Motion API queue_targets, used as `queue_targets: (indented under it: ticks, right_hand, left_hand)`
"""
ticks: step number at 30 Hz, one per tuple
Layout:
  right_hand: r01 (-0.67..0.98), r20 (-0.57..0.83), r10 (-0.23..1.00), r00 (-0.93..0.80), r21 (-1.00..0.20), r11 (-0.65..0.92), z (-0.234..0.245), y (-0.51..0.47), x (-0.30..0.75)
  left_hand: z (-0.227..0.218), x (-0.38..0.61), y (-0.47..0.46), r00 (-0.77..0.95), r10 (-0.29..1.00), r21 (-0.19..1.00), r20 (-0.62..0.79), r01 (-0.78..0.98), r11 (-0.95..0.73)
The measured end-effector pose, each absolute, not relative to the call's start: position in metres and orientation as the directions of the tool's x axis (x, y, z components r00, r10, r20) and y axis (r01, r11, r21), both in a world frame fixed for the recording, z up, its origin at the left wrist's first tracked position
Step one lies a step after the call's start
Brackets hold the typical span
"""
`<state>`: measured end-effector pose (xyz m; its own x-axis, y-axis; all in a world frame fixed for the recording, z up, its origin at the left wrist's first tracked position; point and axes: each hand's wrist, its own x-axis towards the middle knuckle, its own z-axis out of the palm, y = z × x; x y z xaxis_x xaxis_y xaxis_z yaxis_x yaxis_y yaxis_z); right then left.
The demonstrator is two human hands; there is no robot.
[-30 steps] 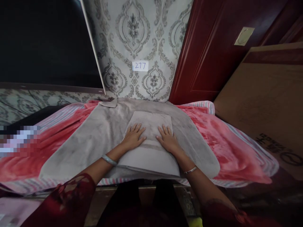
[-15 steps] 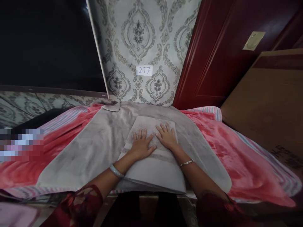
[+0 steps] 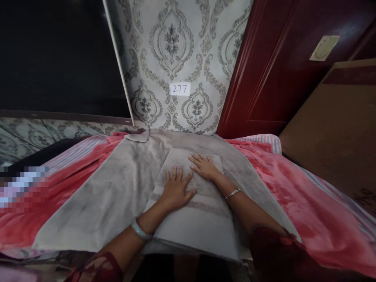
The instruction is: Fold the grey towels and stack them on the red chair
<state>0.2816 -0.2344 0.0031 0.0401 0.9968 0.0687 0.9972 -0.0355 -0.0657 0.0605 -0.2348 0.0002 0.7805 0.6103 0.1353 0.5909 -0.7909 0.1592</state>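
A folded light grey towel (image 3: pixel 199 227) with a darker woven band lies lengthwise in front of me, its near end at the front edge of the surface. My left hand (image 3: pixel 178 190) rests palm down on the towel's left side, fingers spread. Farther up and to the right, my right hand (image 3: pixel 204 166) lies flat on the towel, its fingers pointing up and left. Neither hand grips anything. Beneath the towel, a grey plush blanket (image 3: pixel 117 196) is spread out, slightly wrinkled on the left, with one corner flipped over at the back.
Under the grey blanket is a red plush blanket (image 3: pixel 296 196) with a striped edge, showing on both sides. A large dark screen (image 3: pixel 58 58) stands back left. A cardboard box (image 3: pixel 331 129) leans at the right by a dark red door (image 3: pixel 273 58). A paper label (image 3: pixel 179 89) marks the patterned wall.
My right hand has shifted left and turned across the towel. My left hand stays spread on nearly the same spot. The view has moved slightly.
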Motion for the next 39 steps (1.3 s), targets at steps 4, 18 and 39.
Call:
queue_targets:
  ticks: [4, 18, 39]
  right_hand:
    - [0.981, 0.017, 0.987, 0.161, -0.112, -0.158, 0.003, -0.220, 0.306]
    - [0.948, 0.035, 0.955, 0.296, -0.132, -0.289, -0.002, -0.217, 0.317]
    - [0.904, 0.036, 0.909, -0.415, -0.100, 0.416, 0.008, -0.244, 0.179]
  left_hand:
    - [-0.001, 0.060, -0.234, 0.783, 0.609, 0.155, 0.128, 0.591, -0.792]
    - [-0.007, 0.059, -0.231, 0.784, 0.589, 0.183, 0.193, 0.561, -0.807]
    - [-0.038, -0.040, -0.299, 0.792, 0.468, 0.045, 0.393, 0.492, -0.870]
